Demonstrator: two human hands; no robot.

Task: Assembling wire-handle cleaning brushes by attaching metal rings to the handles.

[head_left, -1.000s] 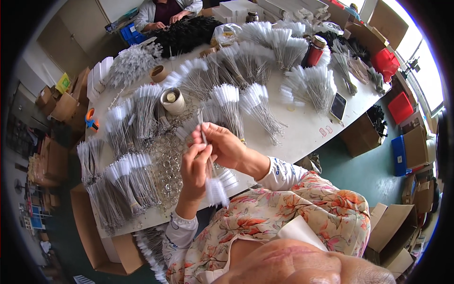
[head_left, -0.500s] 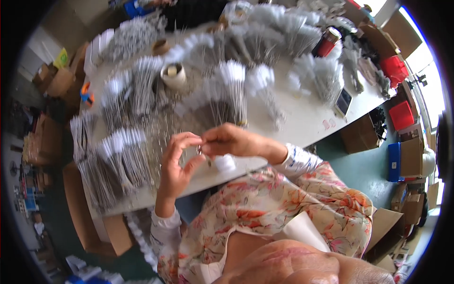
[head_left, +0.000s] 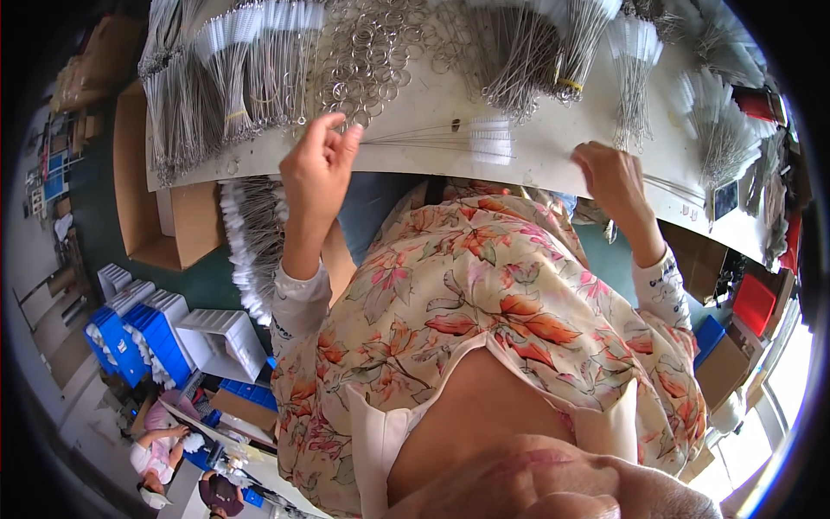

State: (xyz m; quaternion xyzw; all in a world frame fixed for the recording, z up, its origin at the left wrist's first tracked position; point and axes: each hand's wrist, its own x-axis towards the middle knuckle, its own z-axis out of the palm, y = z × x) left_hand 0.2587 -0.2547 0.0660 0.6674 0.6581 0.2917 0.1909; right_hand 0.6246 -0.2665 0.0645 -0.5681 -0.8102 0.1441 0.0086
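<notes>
My left hand [head_left: 318,169] is at the table's front edge, just below a pile of metal rings [head_left: 367,60]. Its fingers are curled and the thumb is up close to the index finger; anything between them is too small to name. Beside the thumb lie the thin wire ends of a few small brushes with white bristles [head_left: 491,140]. Farther right, my right hand [head_left: 612,180] is over the front edge, back upward, fingers bent together. What its fingers hold, if anything, is hidden. A few thin wires [head_left: 674,186] lie on the table beyond it.
Bundles of wire-handled brushes [head_left: 259,65] stand along the left and more bundles [head_left: 562,48] at the back right. A cardboard box [head_left: 177,216] is below the table's left end. Blue and white crates [head_left: 160,337] and two other people [head_left: 160,450] are at lower left.
My hands were close together over the table; now they are wide apart, the right one moved far to the right. The view has tilted down, bringing my torso and the front edge into view.
</notes>
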